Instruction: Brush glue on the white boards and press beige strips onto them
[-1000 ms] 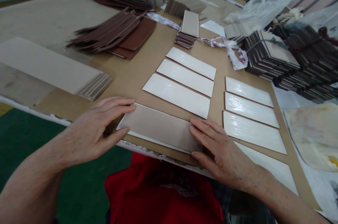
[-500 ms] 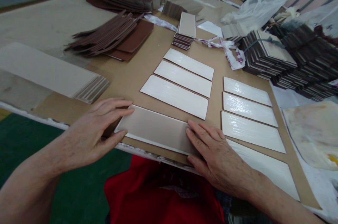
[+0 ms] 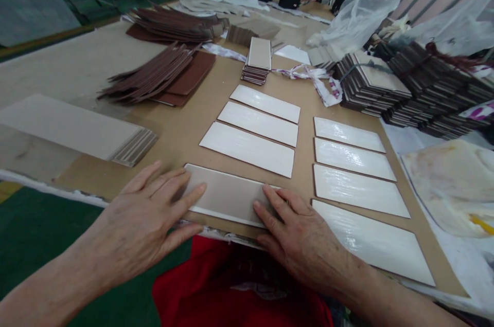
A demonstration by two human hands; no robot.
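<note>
Both hands flat on a beige tile at the near table edge.

Left hand spread open, fingers pressing on the left end of the beige tile; right hand likewise open and flat, fingertips on the right end, nothing gripped by either. Tile lying matte side up on the brown board, nearest in the left column below three glossy white tiles. Four more glossy white tiles in the column to the right. Stack of beige sheets to the left; dark bundled tile stacks beyond on the right.
</note>
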